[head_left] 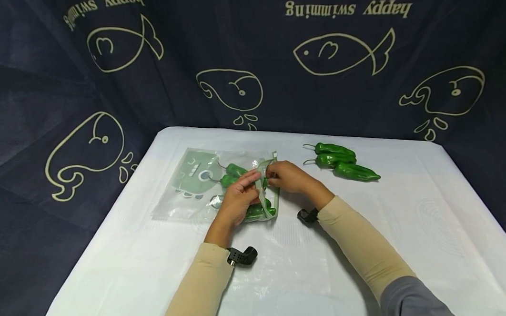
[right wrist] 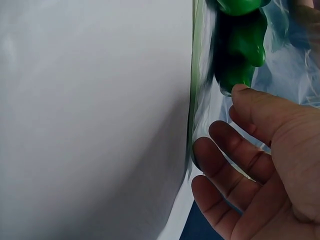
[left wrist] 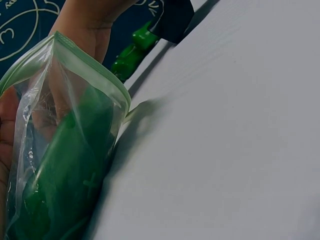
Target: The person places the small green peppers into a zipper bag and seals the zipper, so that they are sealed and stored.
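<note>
A clear zip bag (head_left: 169,203) with a green printed cartoon lies on the table, its mouth gaping to the right. Several green peppers (head_left: 234,170) are inside it. My left hand (head_left: 236,202) holds the bag's upper layer near the mouth; in the left wrist view only part of that hand shows, at the left edge. Through the opening reaches my right hand (head_left: 290,176). In the right wrist view its thumb and index finger pinch the tip of a green pepper (right wrist: 235,75), with the other fingers loosely bent. The bag's film partly blurs this contact.
Three more green peppers (head_left: 334,159) lie together at the table's back right. A white cloth covers the table (head_left: 125,265). Behind it hangs a dark curtain (head_left: 275,99) with fish drawings. Each wrist carries a small black camera (head_left: 243,256).
</note>
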Motion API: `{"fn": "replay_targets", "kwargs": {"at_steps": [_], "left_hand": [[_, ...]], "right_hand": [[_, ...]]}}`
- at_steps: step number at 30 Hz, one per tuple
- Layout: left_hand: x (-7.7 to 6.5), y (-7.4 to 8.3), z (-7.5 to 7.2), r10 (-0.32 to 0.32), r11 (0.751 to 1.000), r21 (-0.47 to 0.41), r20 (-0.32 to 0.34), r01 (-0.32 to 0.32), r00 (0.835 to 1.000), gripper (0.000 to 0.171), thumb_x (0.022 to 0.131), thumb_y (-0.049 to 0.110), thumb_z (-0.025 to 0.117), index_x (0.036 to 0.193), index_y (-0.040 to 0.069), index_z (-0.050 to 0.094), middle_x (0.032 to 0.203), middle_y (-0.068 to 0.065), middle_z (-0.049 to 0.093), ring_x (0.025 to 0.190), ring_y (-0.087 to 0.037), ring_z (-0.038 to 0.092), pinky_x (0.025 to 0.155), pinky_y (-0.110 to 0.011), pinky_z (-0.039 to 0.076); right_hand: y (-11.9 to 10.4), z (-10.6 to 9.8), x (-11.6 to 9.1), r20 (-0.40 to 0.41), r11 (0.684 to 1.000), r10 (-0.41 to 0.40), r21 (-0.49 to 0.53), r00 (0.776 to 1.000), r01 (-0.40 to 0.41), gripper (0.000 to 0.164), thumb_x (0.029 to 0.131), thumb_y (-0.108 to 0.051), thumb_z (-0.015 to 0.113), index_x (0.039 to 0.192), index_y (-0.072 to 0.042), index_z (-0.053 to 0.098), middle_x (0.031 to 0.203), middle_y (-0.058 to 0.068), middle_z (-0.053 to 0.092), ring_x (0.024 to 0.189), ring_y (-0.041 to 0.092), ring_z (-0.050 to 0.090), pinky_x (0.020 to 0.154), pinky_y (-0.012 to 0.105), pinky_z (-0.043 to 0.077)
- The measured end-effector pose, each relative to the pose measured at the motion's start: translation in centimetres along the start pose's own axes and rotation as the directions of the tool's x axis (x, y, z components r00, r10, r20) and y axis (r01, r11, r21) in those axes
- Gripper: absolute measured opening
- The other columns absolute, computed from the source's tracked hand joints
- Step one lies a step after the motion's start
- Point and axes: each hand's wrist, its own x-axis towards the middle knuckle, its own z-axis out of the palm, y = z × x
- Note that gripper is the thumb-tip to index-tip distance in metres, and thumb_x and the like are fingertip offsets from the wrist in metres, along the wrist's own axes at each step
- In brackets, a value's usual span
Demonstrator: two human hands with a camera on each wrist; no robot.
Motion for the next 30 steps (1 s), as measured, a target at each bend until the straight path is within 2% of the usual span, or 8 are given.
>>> {"fn": "replay_targets", "kwargs": {"at_steps": [5,13,23,30], "left_hand": [[0.0,0.1,0.0,0.000,1.000,-0.009,0.000,0.000,1.000,0.048,0.087,-0.018,0.052,0.135,-0.011,0.054,0.150,-0.005,0.041,0.089,-0.007,0.054,0.065,-0.021,0.056],[-0.1,0.1,0.1,0.013,1.000,0.000,0.003,-0.013,1.000,0.049,0.086,-0.019,0.051,0.134,-0.011,0.054,0.151,-0.007,0.040,0.088,-0.007,0.054,0.065,-0.021,0.056],[-0.1,0.1,0.1,0.011,1.000,0.005,0.007,-0.011,1.000,0.049,0.087,-0.019,0.052,0.135,-0.012,0.053,0.151,-0.007,0.040,0.084,-0.006,0.051,0.064,-0.021,0.055],[-0.1,0.0,0.0,0.018,1.000,0.002,0.011,-0.018,1.000,0.049,0.086,-0.019,0.051,0.134,-0.012,0.054,0.151,-0.009,0.040,0.084,-0.006,0.050,0.064,-0.021,0.055]], "right_hand": [[-0.1,0.0,0.1,-0.007,1.000,0.014,-0.003,1.000,-0.014,0.005,0.092,-0.014,0.072,0.092,-0.010,0.069,0.091,0.002,0.069,0.086,0.019,0.063,0.076,0.037,0.052],[-0.2,-0.4,-0.6,-0.033,0.998,0.022,0.054,0.999,-0.021,0.005,0.093,-0.013,0.070,0.096,-0.009,0.070,0.096,0.003,0.069,0.090,0.020,0.065,0.078,0.037,0.054],[0.5,-1.5,-2.8,-0.082,0.999,-0.012,0.050,0.997,0.016,0.013,0.092,-0.009,0.069,0.104,-0.003,0.071,0.100,0.006,0.068,0.090,0.022,0.064,0.077,0.039,0.054],[1.4,-2.7,-5.0,-0.097,0.999,0.007,0.036,0.995,-0.004,0.018,0.093,-0.007,0.067,0.110,-0.001,0.069,0.107,0.012,0.068,0.096,0.030,0.064,0.082,0.043,0.054]]}}
